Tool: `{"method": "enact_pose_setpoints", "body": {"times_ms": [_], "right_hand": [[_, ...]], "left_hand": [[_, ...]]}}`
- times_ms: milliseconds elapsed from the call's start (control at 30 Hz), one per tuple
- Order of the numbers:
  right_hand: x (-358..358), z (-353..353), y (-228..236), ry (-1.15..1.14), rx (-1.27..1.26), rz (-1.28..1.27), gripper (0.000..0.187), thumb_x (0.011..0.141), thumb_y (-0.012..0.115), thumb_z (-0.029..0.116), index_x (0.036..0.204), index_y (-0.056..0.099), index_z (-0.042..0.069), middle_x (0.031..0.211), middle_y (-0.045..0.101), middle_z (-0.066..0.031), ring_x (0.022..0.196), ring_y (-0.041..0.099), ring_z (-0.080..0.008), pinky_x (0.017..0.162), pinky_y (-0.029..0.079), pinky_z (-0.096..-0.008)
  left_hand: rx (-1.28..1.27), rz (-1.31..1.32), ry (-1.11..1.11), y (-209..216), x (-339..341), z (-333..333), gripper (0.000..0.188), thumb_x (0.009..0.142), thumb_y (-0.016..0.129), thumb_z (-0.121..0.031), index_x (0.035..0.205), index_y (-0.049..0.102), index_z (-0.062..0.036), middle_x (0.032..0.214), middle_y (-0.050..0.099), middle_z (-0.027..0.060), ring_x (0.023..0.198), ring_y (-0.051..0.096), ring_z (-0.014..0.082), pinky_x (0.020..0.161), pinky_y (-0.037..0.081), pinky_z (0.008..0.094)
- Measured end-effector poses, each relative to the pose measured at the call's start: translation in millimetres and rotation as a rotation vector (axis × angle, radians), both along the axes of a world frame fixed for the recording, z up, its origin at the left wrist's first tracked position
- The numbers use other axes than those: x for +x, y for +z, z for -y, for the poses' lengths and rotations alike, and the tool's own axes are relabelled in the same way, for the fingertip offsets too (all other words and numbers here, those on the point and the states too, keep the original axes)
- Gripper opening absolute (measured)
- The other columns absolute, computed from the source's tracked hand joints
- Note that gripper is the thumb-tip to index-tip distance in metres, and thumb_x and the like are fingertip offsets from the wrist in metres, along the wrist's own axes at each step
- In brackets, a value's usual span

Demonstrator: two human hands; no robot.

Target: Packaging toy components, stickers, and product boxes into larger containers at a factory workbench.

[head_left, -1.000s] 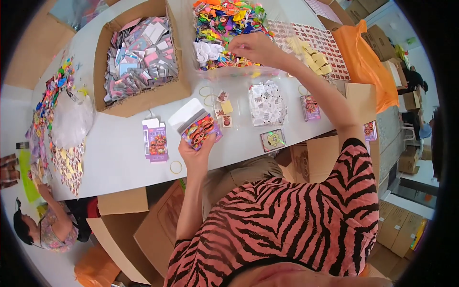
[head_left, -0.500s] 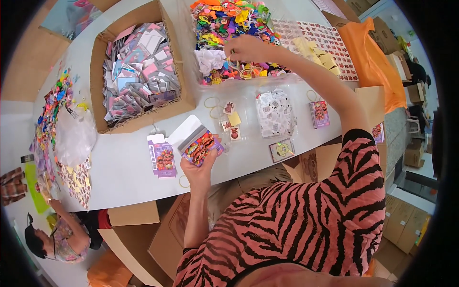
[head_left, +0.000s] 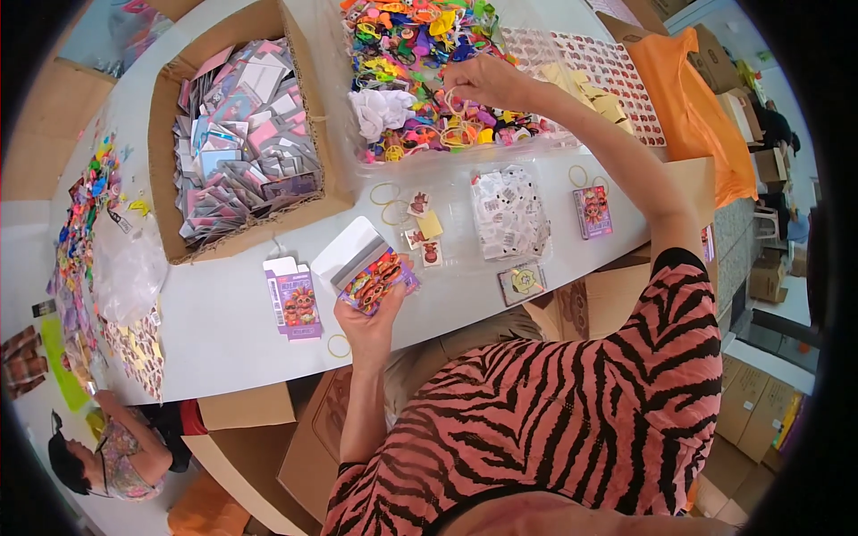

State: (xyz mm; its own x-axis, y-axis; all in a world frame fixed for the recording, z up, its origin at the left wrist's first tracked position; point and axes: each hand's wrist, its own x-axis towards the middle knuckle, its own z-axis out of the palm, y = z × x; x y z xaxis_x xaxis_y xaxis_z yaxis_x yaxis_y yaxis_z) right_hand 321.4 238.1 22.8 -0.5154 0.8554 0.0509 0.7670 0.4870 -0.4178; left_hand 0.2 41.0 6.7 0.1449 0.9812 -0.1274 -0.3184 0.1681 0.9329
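My left hand (head_left: 366, 329) grips a small purple card box (head_left: 377, 279), its white top flap standing up. Over a clear tray (head_left: 366, 165) of small colourful plastic toys (head_left: 420, 40), my right hand (head_left: 490, 82) has its fingers pinched together. A pale yellow rubber band (head_left: 459, 104) hangs at those fingertips. More rubber bands lie on the toys beneath, beside a bunched white cloth-like piece (head_left: 382, 113). To the left of my left hand, another purple box (head_left: 296, 302) lies on the table with its end flap open.
A carton (head_left: 338, 201) of folded grey-pink cards stands at the left. Nearer are small picture cards (head_left: 431, 254), a tub of white packets (head_left: 511, 214), a greenish card (head_left: 522, 282) and a purple box (head_left: 592, 213). Sticker sheets (head_left: 617, 80) lie at the right. Another person (head_left: 121, 447) works far left.
My right hand has moved right and slightly nearer over the toys, and a rubber band now shows at its fingertips. My left hand still holds the purple box. The view has shifted slightly.
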Motion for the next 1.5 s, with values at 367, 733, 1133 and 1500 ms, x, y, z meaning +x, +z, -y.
{"method": "enact_pose_setpoints", "body": {"times_ms": [367,733,1133,1500], "right_hand": [[18.2,-31.0,-13.1,-0.284,-0.533,-0.032,0.017,0.079,0.059,0.021,0.086,0.061,0.006,0.071,0.063,-0.0052,0.051,0.061,-0.0174,0.049,0.050,-0.0295],[14.7,-30.5,-46.1,-0.137,-0.084,0.263,0.027,0.076,0.063,0.028,0.090,0.064,0.005,0.090,0.065,-0.0141,0.084,0.062,-0.0320,0.075,0.048,-0.0402],[-6.7,7.3,51.2,-0.233,-0.227,-0.209,0.017,0.086,0.061,0.019,0.093,0.063,0.004,0.070,0.058,0.0004,0.063,0.053,-0.0045,0.058,0.045,-0.0194],[-105.2,110.9,126.2,0.119,-0.567,-0.497,0.016,0.086,0.062,0.014,0.095,0.063,0.002,0.073,0.061,0.0002,0.062,0.054,-0.0045,0.054,0.042,-0.0202]], "left_hand": [[-0.023,0.007,-0.001,-0.4,-1.9,1.2,0.030,0.080,0.065,0.002,0.110,0.058,0.0046,0.102,0.066,0.0119,0.092,0.063,0.0166,0.082,0.050,0.0295],[-0.021,-0.017,-0.027,-0.5,0.1,-4.0,0.031,0.081,0.064,0.001,0.111,0.056,0.0051,0.102,0.065,0.0121,0.092,0.063,0.0169,0.082,0.050,0.0299],[-0.032,-0.044,-0.059,-14.9,2.9,6.6,0.034,0.082,0.063,0.003,0.113,0.050,0.0064,0.104,0.062,0.0117,0.090,0.061,0.0164,0.078,0.055,0.0313],[0.087,-0.029,-0.130,-14.0,18.0,18.0,0.035,0.081,0.065,0.001,0.115,0.053,0.0030,0.100,0.064,0.0071,0.087,0.059,0.0101,0.077,0.050,0.0248]]}}
